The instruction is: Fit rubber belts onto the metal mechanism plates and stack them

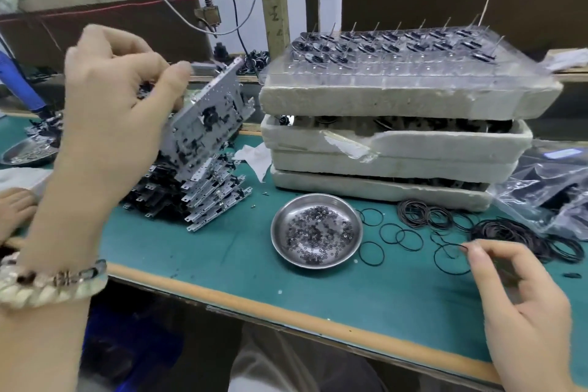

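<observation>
My left hand grips a metal mechanism plate by its top corner and holds it tilted above the stack of plates on the green mat. At the right, my right hand pinches a black rubber belt between thumb and forefinger, with the loop touching the mat. A heap of loose belts lies just behind that hand, and a few single belts are scattered to its left.
A steel dish of small washers sits mid-table. Stacked foam trays topped by a clear tray of pinned parts stand behind it. Plastic bags lie at the right. Another dish sits far left.
</observation>
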`<act>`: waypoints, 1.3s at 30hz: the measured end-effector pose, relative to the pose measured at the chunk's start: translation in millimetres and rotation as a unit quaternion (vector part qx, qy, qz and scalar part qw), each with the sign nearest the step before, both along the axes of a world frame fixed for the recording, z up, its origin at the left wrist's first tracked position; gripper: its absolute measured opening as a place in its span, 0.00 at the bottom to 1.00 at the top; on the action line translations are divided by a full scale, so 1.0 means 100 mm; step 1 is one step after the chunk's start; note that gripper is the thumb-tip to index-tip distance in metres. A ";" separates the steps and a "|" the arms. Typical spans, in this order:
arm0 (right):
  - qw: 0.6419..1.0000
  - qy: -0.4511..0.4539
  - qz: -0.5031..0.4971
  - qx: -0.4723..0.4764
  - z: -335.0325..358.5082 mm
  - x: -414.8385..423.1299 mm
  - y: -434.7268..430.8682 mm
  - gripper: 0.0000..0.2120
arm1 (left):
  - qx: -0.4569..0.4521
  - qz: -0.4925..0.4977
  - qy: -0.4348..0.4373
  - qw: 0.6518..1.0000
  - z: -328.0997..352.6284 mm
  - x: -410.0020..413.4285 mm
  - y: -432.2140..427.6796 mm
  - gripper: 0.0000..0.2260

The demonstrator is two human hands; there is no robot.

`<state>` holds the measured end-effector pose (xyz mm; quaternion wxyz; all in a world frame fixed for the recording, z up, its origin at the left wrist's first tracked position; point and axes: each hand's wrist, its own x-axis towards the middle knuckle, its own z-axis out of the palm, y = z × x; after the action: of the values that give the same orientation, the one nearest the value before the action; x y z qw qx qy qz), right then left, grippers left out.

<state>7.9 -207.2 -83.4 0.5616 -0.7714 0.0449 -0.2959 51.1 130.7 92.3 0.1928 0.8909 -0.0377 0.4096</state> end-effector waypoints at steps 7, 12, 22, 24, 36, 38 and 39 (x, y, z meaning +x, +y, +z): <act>0.993 -0.036 -0.089 0.072 -0.11 -0.01 -0.42 0.05 | -0.247 -0.284 0.241 0.894 -0.63 -0.26 -1.01 0.16; 0.979 -0.062 -0.123 0.148 -0.13 -0.04 -0.48 0.06 | -0.196 -0.391 0.487 0.756 -0.82 0.08 -1.63 0.20; 0.985 -0.040 -0.108 0.132 -0.17 -0.03 -0.47 0.09 | 0.093 -0.292 0.506 0.806 -0.88 0.60 -1.88 0.22; 0.985 -0.033 -0.103 0.136 -0.19 -0.03 -0.47 0.09 | 0.107 -0.298 0.460 0.830 -0.97 0.52 -1.93 0.19; 0.984 -0.028 -0.100 0.141 -0.12 -0.04 -0.44 0.06 | 0.255 -0.233 0.390 0.853 -1.10 0.14 -2.00 0.18; 0.985 -0.029 -0.102 0.138 -0.13 -0.04 -0.44 0.05 | 0.220 -0.247 0.370 0.868 -0.89 0.12 -1.92 0.18; 0.985 -0.032 -0.102 0.135 -0.13 -0.04 -0.43 0.04 | 0.173 -0.262 0.368 0.875 -0.73 0.13 -1.87 0.18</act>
<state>4.1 -250.6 -96.3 0.6286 -0.6699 0.1455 -0.3674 64.2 -56.3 18.9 0.1354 0.9539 -0.2664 -0.0270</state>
